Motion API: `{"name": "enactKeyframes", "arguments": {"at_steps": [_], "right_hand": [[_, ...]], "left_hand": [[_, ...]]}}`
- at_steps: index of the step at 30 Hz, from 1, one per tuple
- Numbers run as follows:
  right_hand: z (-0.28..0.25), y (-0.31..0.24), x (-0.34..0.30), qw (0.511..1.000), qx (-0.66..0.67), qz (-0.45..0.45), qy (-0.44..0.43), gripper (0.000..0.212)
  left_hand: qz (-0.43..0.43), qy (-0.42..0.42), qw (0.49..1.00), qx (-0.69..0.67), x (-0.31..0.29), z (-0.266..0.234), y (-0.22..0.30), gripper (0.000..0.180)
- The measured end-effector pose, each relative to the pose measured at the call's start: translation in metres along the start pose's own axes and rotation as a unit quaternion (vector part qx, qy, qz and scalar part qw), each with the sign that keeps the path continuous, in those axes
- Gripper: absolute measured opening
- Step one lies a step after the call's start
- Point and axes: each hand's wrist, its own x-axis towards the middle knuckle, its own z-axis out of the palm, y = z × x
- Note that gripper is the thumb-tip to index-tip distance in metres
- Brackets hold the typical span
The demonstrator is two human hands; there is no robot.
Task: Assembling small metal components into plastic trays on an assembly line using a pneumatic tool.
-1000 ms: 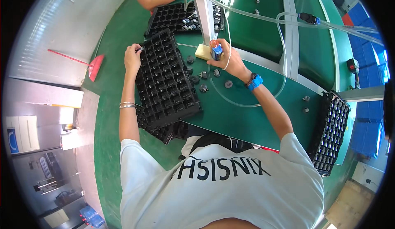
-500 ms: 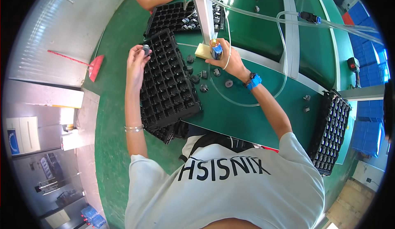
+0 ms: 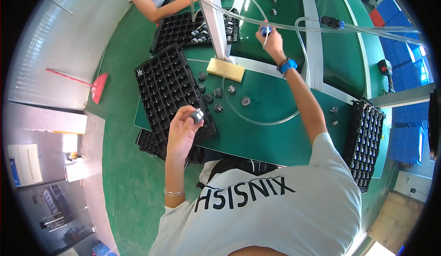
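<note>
The table point(image 3: 280, 139) is smooth, flat and green, edged by a grey metal rail point(image 3: 314, 54). Partly over it lies the big tray point(image 3: 167, 88), a slanted slab of black plastic gridded with squarish pockets. Another black tray point(image 3: 365, 148), its pockets filled with shiny bits, sits at the right. A clear tube point(image 3: 262, 123) curves in a glossy loop across the table. The block point(image 3: 226, 70) is matt yellow and brick-shaped.

The right hand point(image 3: 274, 44), beyond the rail, has its fingers curled round a blue tool point(image 3: 265, 30), mostly hidden and blurred. The left hand point(image 3: 181, 132) pinches the part point(image 3: 197, 115) between thumb and fingers, over the big tray's near right edge; whether it touches the tray cannot be told. The part is small, chunky and dark grey, with pale patches on its face.
</note>
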Motion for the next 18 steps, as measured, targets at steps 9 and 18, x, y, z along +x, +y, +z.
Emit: {"name": "enactKeyframes", "arguments": {"at_steps": [9, 18], "right_hand": [[-0.007, 0.034, 0.036, 0.989, -0.051, -0.128, 0.046, 0.027], [-0.076, -0.111, -0.088, 0.733, 0.615, 0.126, -0.262, 0.026]], "left_hand": [[0.032, 0.009, 0.997, 0.065, -0.008, 0.024, 0.001, 0.026], [0.19, -0.019, 0.969, 0.156, 0.014, 0.054, 0.003, 0.023]]}}
